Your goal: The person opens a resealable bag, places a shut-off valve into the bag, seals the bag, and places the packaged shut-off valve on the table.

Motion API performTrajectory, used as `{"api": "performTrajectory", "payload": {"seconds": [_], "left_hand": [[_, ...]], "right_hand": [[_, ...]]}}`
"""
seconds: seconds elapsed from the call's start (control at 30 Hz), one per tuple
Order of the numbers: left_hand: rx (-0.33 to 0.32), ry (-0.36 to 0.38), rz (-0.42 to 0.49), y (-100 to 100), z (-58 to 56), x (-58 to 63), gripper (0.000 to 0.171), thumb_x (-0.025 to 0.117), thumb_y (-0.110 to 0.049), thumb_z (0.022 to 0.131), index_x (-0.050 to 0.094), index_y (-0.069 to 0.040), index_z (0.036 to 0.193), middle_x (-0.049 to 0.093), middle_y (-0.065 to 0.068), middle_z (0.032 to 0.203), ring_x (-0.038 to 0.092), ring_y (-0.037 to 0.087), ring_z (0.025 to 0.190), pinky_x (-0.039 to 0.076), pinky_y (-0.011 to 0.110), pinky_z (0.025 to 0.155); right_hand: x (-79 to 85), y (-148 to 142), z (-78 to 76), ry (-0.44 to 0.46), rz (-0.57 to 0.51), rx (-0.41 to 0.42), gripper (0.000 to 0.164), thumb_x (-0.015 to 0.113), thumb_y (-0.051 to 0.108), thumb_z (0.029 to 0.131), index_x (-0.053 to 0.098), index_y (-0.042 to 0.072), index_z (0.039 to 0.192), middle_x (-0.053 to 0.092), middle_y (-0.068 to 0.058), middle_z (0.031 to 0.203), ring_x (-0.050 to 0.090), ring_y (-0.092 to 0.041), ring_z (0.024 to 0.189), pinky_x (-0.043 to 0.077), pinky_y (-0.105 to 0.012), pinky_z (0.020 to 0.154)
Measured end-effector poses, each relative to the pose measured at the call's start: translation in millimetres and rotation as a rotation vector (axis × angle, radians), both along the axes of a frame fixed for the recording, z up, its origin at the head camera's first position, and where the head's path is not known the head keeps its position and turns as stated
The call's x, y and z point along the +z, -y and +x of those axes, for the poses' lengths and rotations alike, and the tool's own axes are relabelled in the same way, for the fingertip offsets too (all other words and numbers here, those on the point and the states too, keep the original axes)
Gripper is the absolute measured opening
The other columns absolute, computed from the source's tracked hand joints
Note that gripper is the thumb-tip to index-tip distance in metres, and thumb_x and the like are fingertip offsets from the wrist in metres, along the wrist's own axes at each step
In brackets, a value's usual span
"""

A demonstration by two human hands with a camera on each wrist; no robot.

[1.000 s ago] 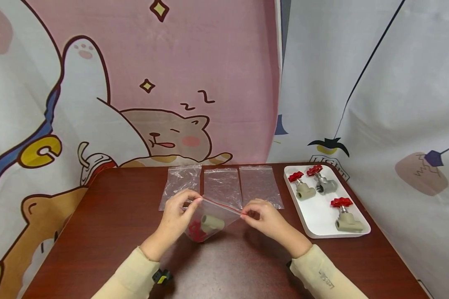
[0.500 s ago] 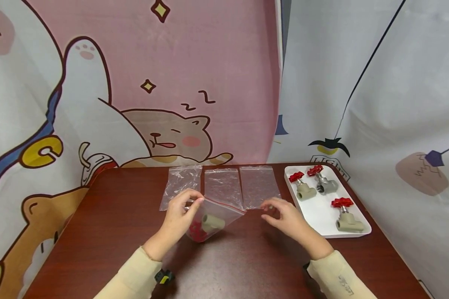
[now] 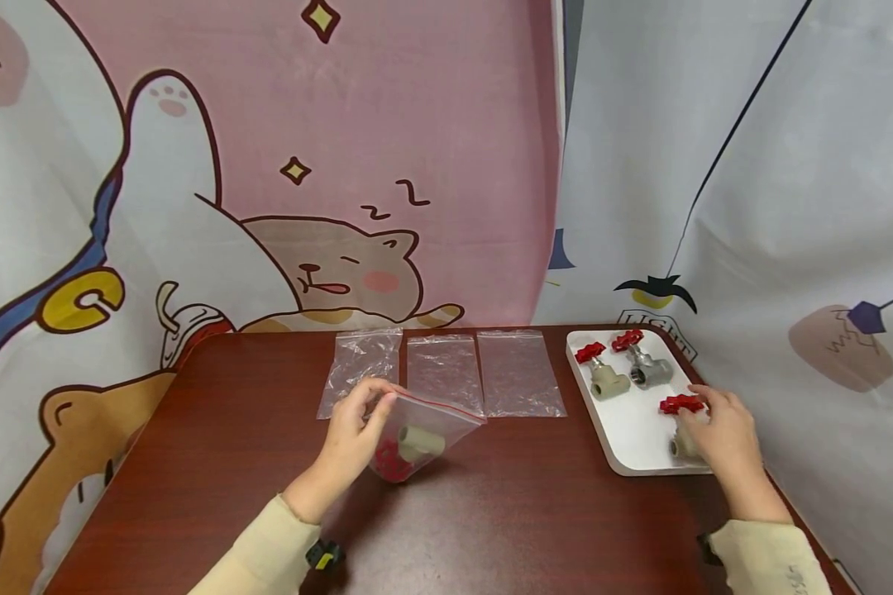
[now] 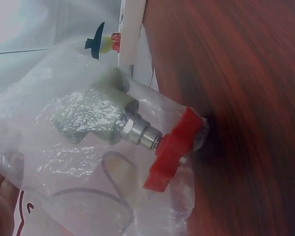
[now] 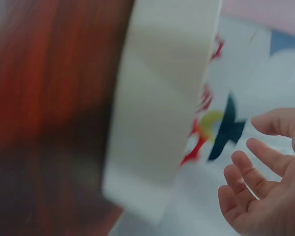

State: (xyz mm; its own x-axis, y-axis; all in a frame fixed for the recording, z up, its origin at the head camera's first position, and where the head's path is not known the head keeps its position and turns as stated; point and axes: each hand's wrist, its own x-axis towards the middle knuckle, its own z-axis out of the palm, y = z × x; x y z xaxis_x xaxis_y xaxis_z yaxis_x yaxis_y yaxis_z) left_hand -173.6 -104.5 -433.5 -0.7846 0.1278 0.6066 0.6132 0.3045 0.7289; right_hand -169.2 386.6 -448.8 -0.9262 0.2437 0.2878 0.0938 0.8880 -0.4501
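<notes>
My left hand pinches the top corner of a clear zip bag with a red seal line. Inside the bag lies a beige pipe valve, tilted, its red handwheel pointing low in the left wrist view. Over the white tray at the right, my right hand is beside the front beige valve and partly hides it. In the right wrist view the fingers of the right hand are loosely bent and apart, with nothing visible between them.
Another beige valve and a grey metal-looking valve lie at the tray's far end. Three clear zip bags, left, middle and right, lie flat along the table's back. Printed cloth hangs behind.
My right hand has let go of the bag's right corner and moved right to the front valve in the tray. My left hand has kept hold of the bag, nearly in place.
</notes>
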Motion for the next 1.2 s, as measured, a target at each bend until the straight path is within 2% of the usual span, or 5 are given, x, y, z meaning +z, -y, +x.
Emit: {"api": "performTrajectory", "payload": {"seconds": [0.4,0.53,0.77,1.03,1.2], "left_hand": [[0.040,-0.071,-0.003,-2.0,0.7,-2.3,0.013,0.058,0.009,0.087,0.055,-0.001,0.095,0.056,0.003,0.059,0.036,0.001,0.052,0.035,0.017,0.049],[0.035,-0.106,0.019,-4.8,9.7,11.7,0.012,0.057,0.014,0.085,0.054,0.005,0.091,0.061,0.009,0.061,0.027,-0.002,0.051,0.028,0.016,0.046],[0.059,-0.122,0.082,9.3,18.4,35.0,0.008,0.056,0.015,0.085,0.054,0.009,0.090,0.069,0.019,0.072,0.046,-0.002,0.053,0.036,0.012,0.049],[0.178,-0.041,0.148,57.9,0.9,23.2,0.004,0.054,0.004,0.092,0.055,0.006,0.096,0.070,0.018,0.077,0.064,0.006,0.066,0.050,0.014,0.062],[0.250,0.011,0.169,86.2,0.2,33.0,0.011,0.053,0.000,0.094,0.052,0.008,0.100,0.070,0.023,0.082,0.069,0.007,0.073,0.054,0.017,0.068]], "right_hand": [[-20.0,-66.1,12.0,0.245,0.006,-0.029,0.038,0.048,0.013,0.090,0.051,-0.016,0.115,0.051,-0.042,0.112,0.049,-0.054,0.095,0.041,-0.059,0.077],[-22.8,-70.1,11.5,0.276,-0.012,-0.042,0.037,0.048,0.012,0.090,0.053,-0.015,0.114,0.047,-0.044,0.117,0.047,-0.057,0.098,0.041,-0.060,0.078],[-27.0,-74.0,9.9,0.283,-0.041,-0.068,0.037,0.049,0.012,0.089,0.054,-0.014,0.114,0.046,-0.044,0.118,0.047,-0.056,0.099,0.041,-0.059,0.079],[-27.2,-73.8,6.9,0.265,-0.031,-0.067,0.035,0.050,0.011,0.088,0.057,-0.014,0.112,0.049,-0.043,0.115,0.050,-0.055,0.095,0.042,-0.057,0.076],[-25.3,-72.2,5.6,0.264,-0.026,-0.058,0.034,0.050,0.010,0.088,0.057,-0.013,0.111,0.050,-0.043,0.114,0.050,-0.055,0.093,0.042,-0.057,0.075]]}}
